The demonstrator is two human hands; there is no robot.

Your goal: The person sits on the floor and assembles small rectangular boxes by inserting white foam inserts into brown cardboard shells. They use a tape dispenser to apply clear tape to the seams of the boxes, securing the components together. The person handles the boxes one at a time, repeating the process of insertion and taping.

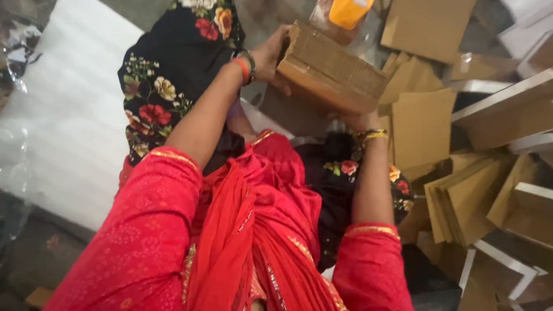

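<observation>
Head view: cardboard stack (pixel 331 72) between both hands

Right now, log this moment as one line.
left hand: holds stack's far end | right hand: under stack's near edge | cardboard stack: lifted, tilted | loose cardboard sheets: on the right

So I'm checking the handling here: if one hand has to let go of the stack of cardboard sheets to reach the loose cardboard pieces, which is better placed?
Probably the right hand. It sits under the stack, next to the loose pieces, while the left hand grips the far end.
</observation>
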